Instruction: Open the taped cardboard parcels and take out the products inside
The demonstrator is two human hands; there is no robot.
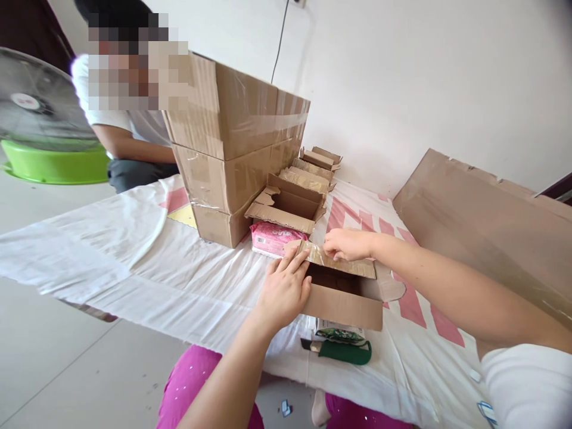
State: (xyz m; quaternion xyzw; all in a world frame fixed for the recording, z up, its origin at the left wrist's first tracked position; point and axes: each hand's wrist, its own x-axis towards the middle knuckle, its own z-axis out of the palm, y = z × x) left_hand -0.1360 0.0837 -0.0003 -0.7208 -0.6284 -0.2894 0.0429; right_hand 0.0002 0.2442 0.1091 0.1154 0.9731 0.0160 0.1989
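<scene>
A small cardboard box [344, 304] stands on the cloth in front of me, its near and far flaps folded outward and its inside dark. My left hand [286, 292] lies along the box's left side, fingers stretched out and resting on the cardboard. Over the far flap [342, 262], which carries shiny clear tape, my right hand [348, 244] is closed with curled fingers. What it pinches, if anything, is hidden. Just beyond the left hand is a pink printed pack [277, 238]. On the near side lie a green-handled knife [344, 351] and a green-and-white packet [339, 332].
Taped cartons [245, 131] form a tall stack at left. Behind the pink pack, another open box [295, 205] leads a row of boxes. A large cardboard panel [482, 226] leans at right. A person [129, 131] sits beyond the stack, near a fan [40, 101].
</scene>
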